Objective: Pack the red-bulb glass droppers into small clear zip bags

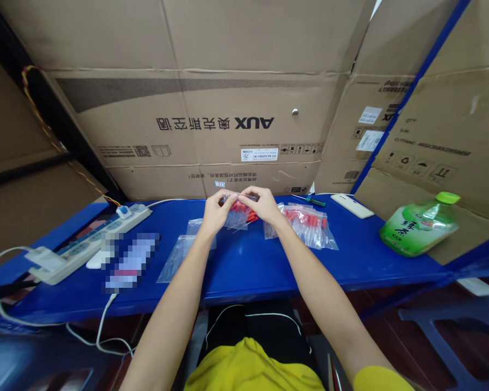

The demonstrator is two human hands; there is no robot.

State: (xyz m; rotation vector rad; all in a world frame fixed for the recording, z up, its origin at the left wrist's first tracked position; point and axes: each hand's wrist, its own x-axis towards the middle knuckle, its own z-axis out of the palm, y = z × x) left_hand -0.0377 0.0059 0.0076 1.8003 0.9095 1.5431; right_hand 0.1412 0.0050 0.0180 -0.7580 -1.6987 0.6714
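Note:
My left hand (pixel 215 213) and my right hand (pixel 262 205) are raised together over the blue table (pixel 248 266), both pinching the top edge of a small clear plastic bag (pixel 238 214) with red parts inside. A pile of filled clear bags with red parts (pixel 309 225) lies just right of my right hand. Several empty clear bags (pixel 179 255) lie flat to the left of my left wrist.
A white power strip (pixel 85 244) with cables lies at the left. A green-handled screwdriver (pixel 312 201) and a white phone (pixel 351 206) rest at the back. A green bottle (pixel 419 225) lies on its side at the right. Cardboard boxes (pixel 212 119) wall the back.

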